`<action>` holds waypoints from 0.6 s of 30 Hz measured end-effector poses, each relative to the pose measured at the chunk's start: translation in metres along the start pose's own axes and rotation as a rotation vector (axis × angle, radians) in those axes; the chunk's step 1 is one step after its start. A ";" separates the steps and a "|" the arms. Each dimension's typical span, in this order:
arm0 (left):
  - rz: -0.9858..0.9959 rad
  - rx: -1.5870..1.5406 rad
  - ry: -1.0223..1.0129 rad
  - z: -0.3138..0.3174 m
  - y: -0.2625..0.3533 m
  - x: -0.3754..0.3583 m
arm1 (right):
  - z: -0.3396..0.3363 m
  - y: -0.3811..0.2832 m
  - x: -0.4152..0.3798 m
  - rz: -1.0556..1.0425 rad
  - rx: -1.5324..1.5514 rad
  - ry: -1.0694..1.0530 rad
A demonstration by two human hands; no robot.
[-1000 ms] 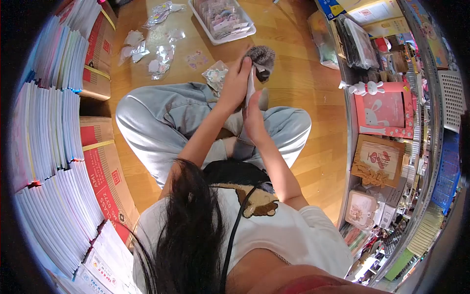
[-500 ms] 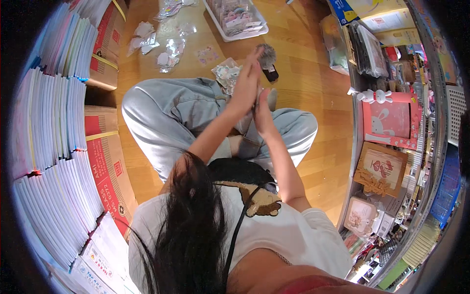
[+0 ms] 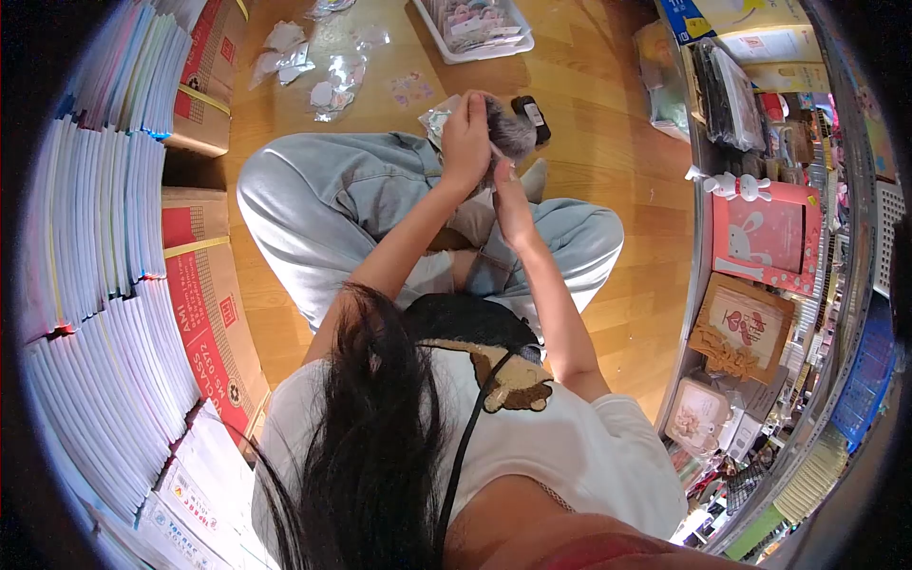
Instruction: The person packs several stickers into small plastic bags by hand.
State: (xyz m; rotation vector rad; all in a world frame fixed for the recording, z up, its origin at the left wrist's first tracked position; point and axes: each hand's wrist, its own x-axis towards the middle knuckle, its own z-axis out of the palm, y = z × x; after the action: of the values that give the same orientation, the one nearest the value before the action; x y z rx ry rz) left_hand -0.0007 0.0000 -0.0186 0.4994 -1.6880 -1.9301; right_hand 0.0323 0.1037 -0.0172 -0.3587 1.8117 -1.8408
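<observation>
left hand (image 3: 465, 142): wraps round the grey fluffy ball (image 3: 511, 133) | right hand (image 3: 513, 195): pinches under it | ball looks soft, light, squashy; hold gently by the middle

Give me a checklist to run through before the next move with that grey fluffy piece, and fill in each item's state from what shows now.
1. Left hand has the fluffy piece: ok, its fingers wrap the piece's left side.
2. Right hand is at the piece: ok, its fingertips reach up to the underside.
3. What the right hand pinches: cannot tell, too small to see.
4. Piece is held clear of the floor: ok, it is raised in front of the knees.
5. Black object is out of the way: ok, it lies on the floor just beyond the piece.
6. Tray is near: ok, it sits on the floor further ahead.
</observation>
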 end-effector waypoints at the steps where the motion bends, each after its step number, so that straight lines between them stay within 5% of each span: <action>1: -0.040 0.050 0.040 -0.002 -0.004 0.000 | 0.001 -0.003 -0.001 0.028 -0.019 0.020; 10: -0.077 0.110 -0.136 -0.021 -0.041 0.033 | 0.000 -0.006 0.004 0.028 -0.232 -0.015; 13: 0.081 0.332 0.051 -0.043 -0.064 0.065 | -0.007 -0.011 0.007 -0.028 -0.311 -0.089; 18: -0.036 0.092 0.309 -0.104 -0.029 0.111 | -0.029 0.019 0.040 -0.297 -0.725 0.000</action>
State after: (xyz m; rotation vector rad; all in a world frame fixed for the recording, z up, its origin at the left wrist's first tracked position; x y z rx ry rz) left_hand -0.0319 -0.1468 -0.0558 0.8228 -1.5790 -1.7018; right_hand -0.0126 0.1071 -0.0446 -0.9254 2.4874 -1.2740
